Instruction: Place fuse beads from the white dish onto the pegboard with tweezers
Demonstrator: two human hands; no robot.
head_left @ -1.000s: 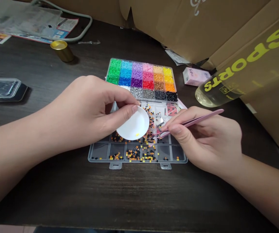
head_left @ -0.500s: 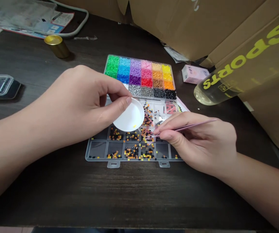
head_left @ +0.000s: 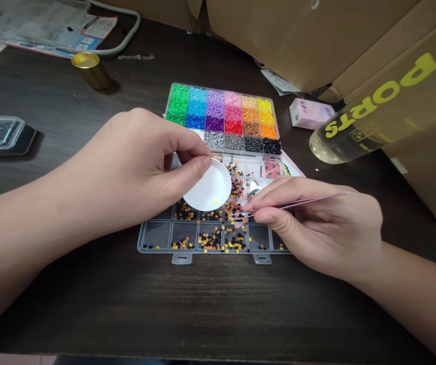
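My left hand (head_left: pixel 145 162) pinches the rim of a small round white dish (head_left: pixel 209 186), with a bit of yellow near its lower edge. Between the thumb and fingers of my right hand (head_left: pixel 309 223) are thin pink tweezers (head_left: pixel 297 203), their tips over orange, black and yellow beads (head_left: pixel 236 235). These beads lie scattered in the compartments of a clear lid (head_left: pixel 157 235). Behind it is a divided box of beads (head_left: pixel 223 109) sorted by colour, from green to yellow, with greys and blacks in the front row. My left hand hides part of both.
A gold cylinder (head_left: pixel 91 70) stands at the back left, a dark clear-lidded container (head_left: pixel 5 136) at the far left. Right of the bead box are a small pink box (head_left: pixel 311 114) and a large bottle (head_left: pixel 385 106), before cardboard (head_left: pixel 278 35). Plastic bags and papers lie at top left.
The view has shifted slightly, so most things appear a little further right. Both hands keep their holds on the dish and the tweezers.
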